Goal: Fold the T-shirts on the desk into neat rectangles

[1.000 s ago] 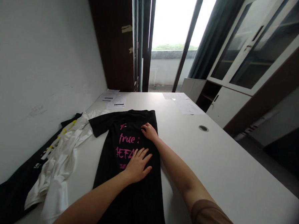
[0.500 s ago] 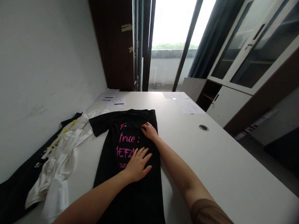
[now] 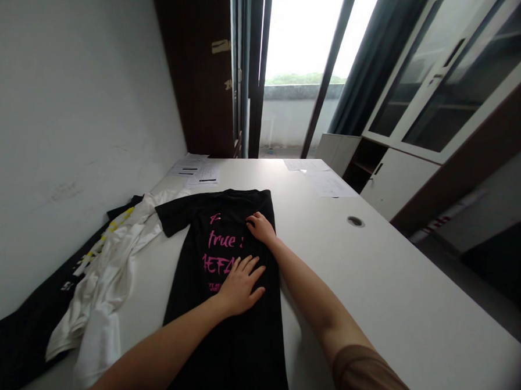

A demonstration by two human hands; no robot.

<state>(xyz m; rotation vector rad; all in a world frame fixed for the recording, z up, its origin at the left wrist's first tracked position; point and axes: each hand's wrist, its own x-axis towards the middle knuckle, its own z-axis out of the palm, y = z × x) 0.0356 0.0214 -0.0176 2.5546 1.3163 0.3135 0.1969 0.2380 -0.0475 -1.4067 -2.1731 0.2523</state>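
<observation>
A black T-shirt (image 3: pixel 221 350) with pink lettering lies on the white table, its neck toward the far end. One sleeve (image 3: pixel 174 215) spreads out to the left. The right part is folded inward over some of the lettering, and no sleeve shows on that side. My left hand (image 3: pixel 241 287) rests flat on the middle of the shirt, fingers spread, covering the end of the print. Farther up, near the folded right edge, my right hand (image 3: pixel 261 227) lies on the cloth with its fingers slightly bent and apart.
Left of the shirt lie a crumpled white garment (image 3: pixel 107 286) and a dark garment (image 3: pixel 21 334) along the wall. Paper sheets (image 3: pixel 203 174) lie at the far left, more papers (image 3: pixel 328 184) at the far right. A cable hole (image 3: pixel 355 222) is set into the white table (image 3: pixel 369 294).
</observation>
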